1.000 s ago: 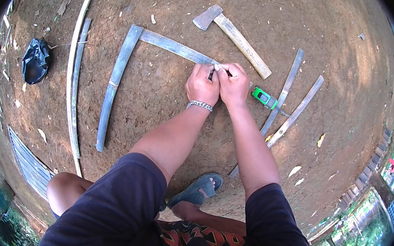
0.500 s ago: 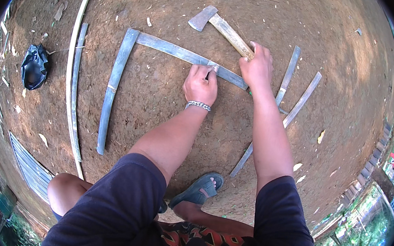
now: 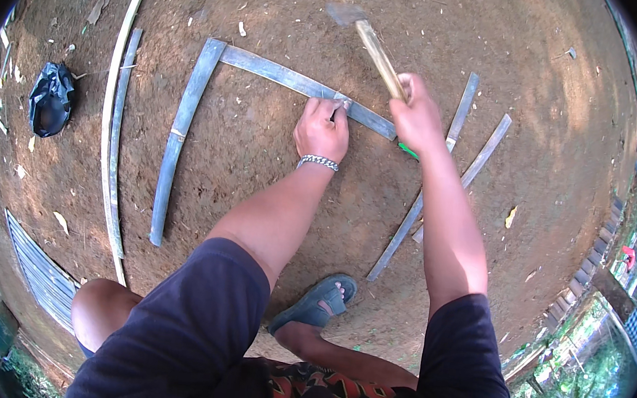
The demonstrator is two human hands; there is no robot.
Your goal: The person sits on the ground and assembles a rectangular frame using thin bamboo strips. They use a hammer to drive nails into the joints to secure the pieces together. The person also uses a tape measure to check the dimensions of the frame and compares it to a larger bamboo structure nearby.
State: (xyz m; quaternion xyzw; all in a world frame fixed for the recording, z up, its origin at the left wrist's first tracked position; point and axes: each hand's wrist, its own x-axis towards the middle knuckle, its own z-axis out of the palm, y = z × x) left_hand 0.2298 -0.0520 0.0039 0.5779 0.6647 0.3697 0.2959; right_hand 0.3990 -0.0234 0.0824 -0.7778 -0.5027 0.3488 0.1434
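Note:
A hatchet [image 3: 379,59] with a wooden handle is gripped near the handle's end by my right hand [image 3: 418,116]. Its metal head, smeared by motion, points away from me. My left hand [image 3: 321,132], with a chain bracelet at the wrist, is closed in a pinch on top of a grey bamboo strip [image 3: 277,74] lying crosswise. Whatever its fingertips hold is too small to make out. At its left end the crosswise strip meets a second bamboo strip [image 3: 178,136], forming a corner. Near its right end, a bright green thing [image 3: 408,151] lies by my right hand, partly hidden.
Two long strips [image 3: 120,95] lie on the dirt ground at the left, beside a black plastic bag [image 3: 51,100]. More bamboo strips [image 3: 461,113] lie at the right, partly under my forearm. A corrugated sheet [image 3: 39,268] is at lower left. My sandalled foot [image 3: 316,306] stands below.
My right hand has swung the hatchet, its head shifting farther away and slightly right, with the handle steeper. My left hand keeps its pinch on the strip. The whole view has shifted slightly.

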